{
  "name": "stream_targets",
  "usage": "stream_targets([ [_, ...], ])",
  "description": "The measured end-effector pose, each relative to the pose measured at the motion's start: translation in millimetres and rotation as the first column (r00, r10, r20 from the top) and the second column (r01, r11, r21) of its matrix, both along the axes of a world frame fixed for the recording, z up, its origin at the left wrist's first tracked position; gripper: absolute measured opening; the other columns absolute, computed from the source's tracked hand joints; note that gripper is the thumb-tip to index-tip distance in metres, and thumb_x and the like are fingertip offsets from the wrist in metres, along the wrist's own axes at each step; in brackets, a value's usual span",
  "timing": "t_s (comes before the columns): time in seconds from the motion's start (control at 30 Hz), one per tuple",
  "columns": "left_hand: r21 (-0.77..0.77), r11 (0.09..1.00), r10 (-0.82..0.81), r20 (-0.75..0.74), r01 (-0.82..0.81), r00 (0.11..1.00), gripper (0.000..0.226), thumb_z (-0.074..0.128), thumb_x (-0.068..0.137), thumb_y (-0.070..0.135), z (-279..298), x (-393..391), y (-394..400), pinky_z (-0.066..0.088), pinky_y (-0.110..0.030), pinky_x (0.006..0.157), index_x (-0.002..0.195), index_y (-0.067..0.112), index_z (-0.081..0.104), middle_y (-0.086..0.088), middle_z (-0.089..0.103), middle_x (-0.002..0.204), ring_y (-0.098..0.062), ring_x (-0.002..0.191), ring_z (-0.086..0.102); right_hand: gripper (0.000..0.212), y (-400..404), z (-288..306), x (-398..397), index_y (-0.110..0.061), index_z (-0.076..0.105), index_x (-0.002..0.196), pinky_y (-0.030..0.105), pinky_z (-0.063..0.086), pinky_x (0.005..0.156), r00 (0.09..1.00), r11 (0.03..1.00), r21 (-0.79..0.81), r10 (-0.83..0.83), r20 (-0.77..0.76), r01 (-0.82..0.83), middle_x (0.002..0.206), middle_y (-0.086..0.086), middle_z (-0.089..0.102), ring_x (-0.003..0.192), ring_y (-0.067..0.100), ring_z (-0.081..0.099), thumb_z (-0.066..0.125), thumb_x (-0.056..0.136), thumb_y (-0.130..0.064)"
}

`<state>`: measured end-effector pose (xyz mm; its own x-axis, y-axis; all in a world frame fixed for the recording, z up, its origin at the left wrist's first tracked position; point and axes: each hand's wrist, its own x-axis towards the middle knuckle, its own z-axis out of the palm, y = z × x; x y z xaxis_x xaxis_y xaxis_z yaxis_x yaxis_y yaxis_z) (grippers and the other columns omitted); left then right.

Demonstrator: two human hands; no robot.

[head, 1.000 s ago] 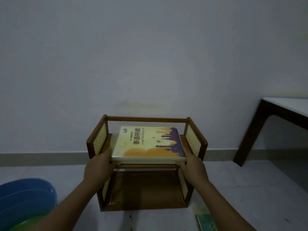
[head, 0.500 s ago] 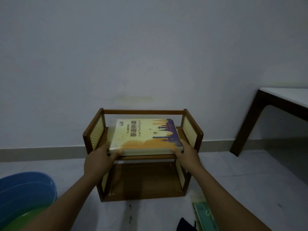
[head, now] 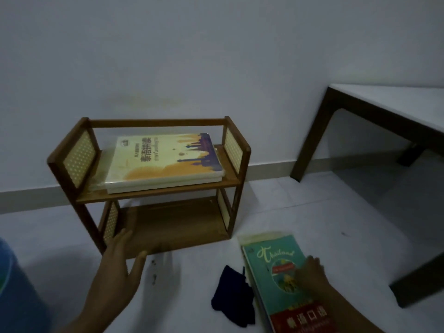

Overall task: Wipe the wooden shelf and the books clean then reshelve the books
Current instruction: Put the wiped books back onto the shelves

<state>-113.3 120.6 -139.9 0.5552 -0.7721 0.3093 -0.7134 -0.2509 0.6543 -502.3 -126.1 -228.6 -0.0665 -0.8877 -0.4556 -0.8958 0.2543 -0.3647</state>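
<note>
A small two-tier wooden shelf point(head: 158, 188) with cane side panels stands on the floor against the wall. A yellow book point(head: 163, 159) lies flat on its upper tier, on top of other books. The lower tier holds nothing. My left hand point(head: 120, 267) hovers open in front of the shelf's lower left corner. On the floor to the right lies a teal and red book point(head: 276, 267) on top of another. My right hand point(head: 312, 272) rests flat on its cover, fingers spread. A dark cloth point(head: 233, 296) lies crumpled just left of that book.
A blue basin point(head: 14, 284) stands at the far left edge. A dark-legged table point(head: 389, 109) with a white top fills the right side, its near leg on the floor at the lower right. Pale floor lies between shelf and table.
Both hands let go of the yellow book and drew back from the upper tier. The left hand dropped before the shelf, the right moved onto the teal book. The view tilted down.
</note>
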Motion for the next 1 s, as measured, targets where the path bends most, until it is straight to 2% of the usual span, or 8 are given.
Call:
stream_targets([
  [0.17,0.181,0.983,0.027,-0.096,-0.009,0.995,0.049,0.069,0.083,0.011,-56.9,0.4,8.3,0.05,-0.044,0.088,0.128,0.005,0.052,-0.017,0.058,0.127,-0.033,0.111,0.058,0.061,-1.9,-21.1,-15.2,-0.009,0.039,0.119,0.037,0.05,0.085,0.995,0.994,0.079,-0.067,-0.08,0.073,0.121,0.015,0.05,0.105,0.029,0.054,0.06,0.082,-0.052],
  [0.3,0.366,0.926,0.163,-0.156,-0.097,0.974,0.052,0.07,0.082,0.01,-84.5,11.0,10.9,0.045,-0.051,0.095,0.129,-0.004,0.052,-0.026,0.057,0.128,-0.041,0.116,0.055,0.064,-17.8,-0.2,-31.6,0.003,0.062,0.101,0.043,0.06,0.073,0.975,0.952,0.285,-0.159,0.155,0.11,0.091,0.018,0.071,0.079,0.032,0.07,0.089,0.057,-0.035],
  [0.4,0.437,0.894,0.202,-0.208,-0.094,0.957,0.053,0.07,0.083,0.01,-94.8,12.3,14.0,0.043,-0.05,0.099,0.13,-0.002,0.051,-0.025,0.055,0.131,-0.04,0.119,0.053,0.092,-14.5,19.8,-36.1,0.009,0.066,0.097,0.045,0.058,0.068,0.912,0.891,0.444,-0.257,0.319,0.096,0.089,0.026,0.073,0.08,0.041,0.071,0.099,0.017,-0.024],
  [0.47,0.475,0.877,0.206,-0.25,-0.066,0.946,0.053,0.069,0.084,0.012,-95.9,6.7,16.2,0.04,-0.047,0.103,0.132,0.0,0.05,-0.023,0.053,0.135,-0.038,0.122,0.052,0.094,-10.4,27.4,-34.4,0.006,0.065,0.103,0.05,0.057,0.076,0.863,0.89,0.455,-0.252,0.438,0.029,0.094,0.028,0.072,0.087,0.044,0.069,0.099,0.02,-0.021],
  [0.57,0.495,0.869,0.158,-0.29,0.006,0.944,0.05,0.066,0.087,0.016,-87.8,-6.1,15.0,0.041,-0.04,0.102,0.133,0.005,0.05,-0.016,0.053,0.137,-0.031,0.122,0.052,0.065,-2.3,52.5,-19.2,0.001,0.06,0.115,0.062,0.05,0.088,0.782,0.925,0.375,-0.191,0.593,-0.059,0.102,0.029,0.07,0.095,0.048,0.066,0.088,0.057,-0.011],
  [0.7,0.451,0.875,-0.017,-0.334,0.176,0.942,0.047,0.062,0.09,0.026,-64.9,-22.4,3.6,0.044,-0.023,0.093,0.134,0.015,0.048,-0.004,0.056,0.133,-0.013,0.11,0.056,0.091,2.0,99.3,1.4,-0.009,0.058,0.114,0.06,0.055,0.079,0.734,0.985,0.148,-0.038,0.678,-0.086,0.101,0.021,0.072,0.088,0.041,0.07,0.096,0.036,-0.036],
  [0.83,0.395,0.861,-0.166,-0.377,0.32,0.911,0.045,0.061,0.091,0.033,-31.0,-43.0,-15.5,0.046,-0.02,0.094,0.132,0.022,0.047,0.005,0.057,0.128,-0.005,0.108,0.054,0.046,18.1,155.3,20.0,-0.017,0.056,0.106,0.054,0.057,0.077,0.676,0.997,-0.071,0.07,0.733,-0.026,0.101,0.015,0.071,0.086,0.035,0.071,0.082,0.068,-0.013],
  [1.0,0.276,0.848,-0.276,-0.498,0.452,0.822,0.062,0.066,0.086,0.039,22.3,-78.4,-39.9,0.044,-0.017,0.091,0.139,0.023,0.038,0.01,0.049,0.131,-0.003,0.116,0.049,0.07,39.9,195.7,16.1,-0.015,0.055,0.115,0.051,0.059,0.068,0.544,0.995,-0.087,0.045,0.838,0.051,0.1,0.017,0.073,0.082,0.037,0.072,0.087,0.054,-0.023],
])
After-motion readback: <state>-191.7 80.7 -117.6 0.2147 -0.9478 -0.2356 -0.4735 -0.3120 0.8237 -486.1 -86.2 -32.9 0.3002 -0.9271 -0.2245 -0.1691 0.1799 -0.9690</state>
